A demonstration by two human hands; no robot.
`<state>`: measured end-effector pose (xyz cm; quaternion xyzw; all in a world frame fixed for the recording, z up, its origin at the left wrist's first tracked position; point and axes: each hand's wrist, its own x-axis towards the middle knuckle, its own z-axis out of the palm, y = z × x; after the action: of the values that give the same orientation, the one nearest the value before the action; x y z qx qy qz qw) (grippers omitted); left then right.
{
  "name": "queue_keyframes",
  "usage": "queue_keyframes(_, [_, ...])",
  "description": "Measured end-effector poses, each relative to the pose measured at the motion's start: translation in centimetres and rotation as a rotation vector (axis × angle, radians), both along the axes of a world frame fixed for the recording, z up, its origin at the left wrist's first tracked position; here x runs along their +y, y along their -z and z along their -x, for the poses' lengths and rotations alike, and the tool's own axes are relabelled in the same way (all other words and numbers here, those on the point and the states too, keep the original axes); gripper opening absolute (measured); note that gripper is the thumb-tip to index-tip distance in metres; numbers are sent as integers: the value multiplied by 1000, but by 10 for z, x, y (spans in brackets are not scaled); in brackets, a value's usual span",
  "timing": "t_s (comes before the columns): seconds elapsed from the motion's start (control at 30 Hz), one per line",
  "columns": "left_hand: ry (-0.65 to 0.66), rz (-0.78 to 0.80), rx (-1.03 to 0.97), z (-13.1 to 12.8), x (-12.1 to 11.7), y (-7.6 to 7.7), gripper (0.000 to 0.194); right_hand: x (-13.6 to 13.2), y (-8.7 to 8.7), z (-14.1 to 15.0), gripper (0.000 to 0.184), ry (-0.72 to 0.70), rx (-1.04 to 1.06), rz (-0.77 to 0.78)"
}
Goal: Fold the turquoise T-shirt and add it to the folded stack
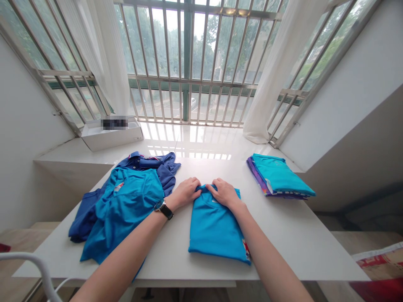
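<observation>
A folded blue shirt (215,230) lies on the white table in front of me, a small red and white patch showing at its lower right corner. My left hand (188,191), with a black-strapped watch on the wrist, pinches the far left edge of the shirt by its collar. Beside it, my right hand (225,193) is closed on the same far edge, thumb pointing inward. The thumbs nearly meet, and the fingers partly cover the collar. To the left lies a loose blue shirt (129,205) on top of a dark blue polo shirt (151,161).
A stack of folded shirts (280,174), turquoise over purple, sits at the table's right. An opened white box (111,136) rests on the sill at the back left. White curtains (267,84) hang by the barred window. A white curved tube (37,260) crosses the lower left.
</observation>
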<state>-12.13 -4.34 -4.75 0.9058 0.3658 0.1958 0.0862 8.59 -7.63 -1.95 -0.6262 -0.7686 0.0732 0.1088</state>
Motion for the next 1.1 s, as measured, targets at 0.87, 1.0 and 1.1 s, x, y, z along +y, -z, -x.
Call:
queue_keyframes(0.87, [-6,30,0,-2,-3,-8,11,-2,0,3,49,-9,-73,17])
queue_keyframes(1.0, [-7,40,-10,-2,-3,-9,12,-2,-1,3,48,4,-73,25])
queue_keyframes(1.1, [-6,39,-6,-2,-3,-8,12,-2,-1,4,48,4,-70,27])
